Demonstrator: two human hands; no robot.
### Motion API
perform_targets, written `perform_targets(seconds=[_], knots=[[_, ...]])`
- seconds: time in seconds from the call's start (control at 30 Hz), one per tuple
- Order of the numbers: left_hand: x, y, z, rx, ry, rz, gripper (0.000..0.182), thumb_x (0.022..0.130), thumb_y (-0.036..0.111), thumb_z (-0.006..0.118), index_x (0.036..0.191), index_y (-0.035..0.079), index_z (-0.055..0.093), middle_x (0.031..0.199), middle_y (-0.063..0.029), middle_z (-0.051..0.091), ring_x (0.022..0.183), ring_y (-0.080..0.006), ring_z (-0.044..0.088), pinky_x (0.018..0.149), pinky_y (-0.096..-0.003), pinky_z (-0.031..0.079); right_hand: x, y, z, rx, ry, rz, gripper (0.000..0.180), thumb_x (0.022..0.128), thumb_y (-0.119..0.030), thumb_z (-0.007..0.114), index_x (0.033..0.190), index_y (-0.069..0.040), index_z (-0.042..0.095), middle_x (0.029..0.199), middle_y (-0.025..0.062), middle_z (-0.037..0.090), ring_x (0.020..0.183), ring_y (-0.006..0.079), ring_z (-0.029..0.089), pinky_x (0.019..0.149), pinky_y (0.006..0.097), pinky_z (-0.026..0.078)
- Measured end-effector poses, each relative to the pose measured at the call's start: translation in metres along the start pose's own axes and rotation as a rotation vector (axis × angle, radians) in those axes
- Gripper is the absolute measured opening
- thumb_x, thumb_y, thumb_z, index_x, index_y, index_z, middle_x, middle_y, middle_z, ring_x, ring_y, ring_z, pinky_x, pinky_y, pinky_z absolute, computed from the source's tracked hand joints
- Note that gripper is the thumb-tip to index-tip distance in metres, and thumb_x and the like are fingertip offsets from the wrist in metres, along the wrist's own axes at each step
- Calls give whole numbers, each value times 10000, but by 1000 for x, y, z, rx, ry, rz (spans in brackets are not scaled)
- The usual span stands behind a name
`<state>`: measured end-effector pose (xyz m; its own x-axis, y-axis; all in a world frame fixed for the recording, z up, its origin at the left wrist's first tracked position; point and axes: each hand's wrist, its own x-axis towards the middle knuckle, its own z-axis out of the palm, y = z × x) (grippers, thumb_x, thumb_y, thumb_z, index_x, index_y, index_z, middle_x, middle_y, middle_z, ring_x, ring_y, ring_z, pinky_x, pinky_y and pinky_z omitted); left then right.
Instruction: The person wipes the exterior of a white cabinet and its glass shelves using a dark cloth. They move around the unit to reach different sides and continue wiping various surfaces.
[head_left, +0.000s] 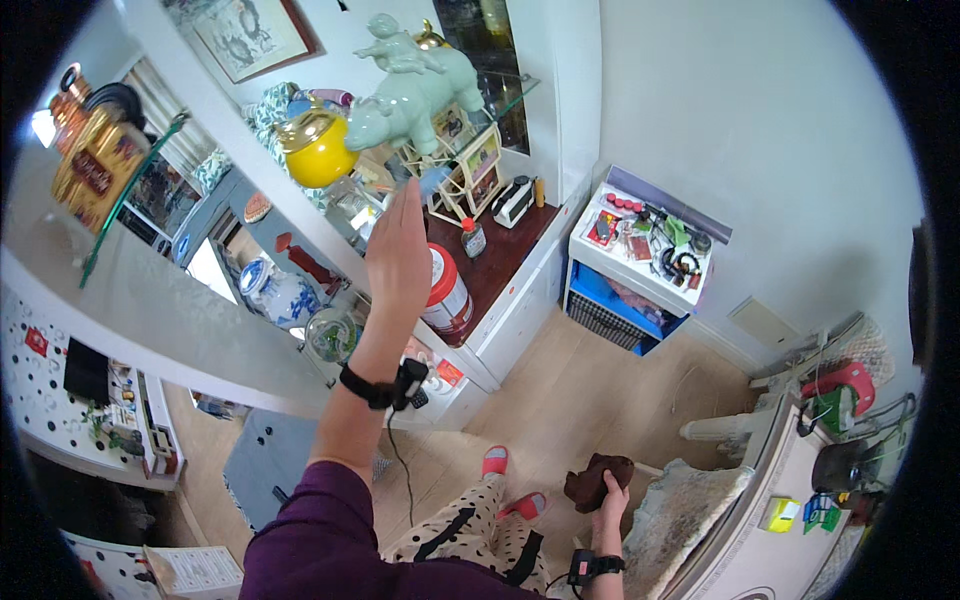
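Note:
My left hand (401, 244) is raised in front of the display cabinet, fingers close together and pointing away from me, back of the hand in view. A light-blue item (435, 180) shows at its fingertips; whether the hand holds it cannot be told. Just above, a pale green ceramic animal figurine (412, 94) stands on a glass shelf (517, 97), beside a yellow pot with a gold top (319, 146). A red-lidded canister (450, 296) stands right of the left wrist. My right hand (613, 496), low at the right, grips a dark brown cloth (592, 484).
Photo frames (476, 169), a small red-capped bottle (473, 238) and a blue-and-white porcelain jar (277, 292) stand in the cabinet. A white cabinet post (247, 135) crosses the left side. A small drawer unit (630, 277) bears loose items. A fur-covered seat (675, 517) is at the right.

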<state>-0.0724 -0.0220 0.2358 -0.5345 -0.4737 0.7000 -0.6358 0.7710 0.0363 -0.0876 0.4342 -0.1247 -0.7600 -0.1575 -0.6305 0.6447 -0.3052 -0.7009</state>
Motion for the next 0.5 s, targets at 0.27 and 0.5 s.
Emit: perform_targets(seconds=[0.27,0.5], knots=[[25,-28,-31,-10,54,8,231,924,105,552,1146,71,606,1161,-136,703,1013,-328,680,834,-423,543,-24,-32,1,-30,67,-32,406,897,-89,738,1276,-18,611,1200,102,670,1019,272,677,869,425,566],[53,-47,-19,250,81,391,279,820,80,622,1088,44,687,1041,-106,658,995,-289,637,789,-405,531,-42,-42,13,-3,5,-55,358,870,-83,754,1203,-40,633,1137,90,692,1002,268,685,870,421,580]])
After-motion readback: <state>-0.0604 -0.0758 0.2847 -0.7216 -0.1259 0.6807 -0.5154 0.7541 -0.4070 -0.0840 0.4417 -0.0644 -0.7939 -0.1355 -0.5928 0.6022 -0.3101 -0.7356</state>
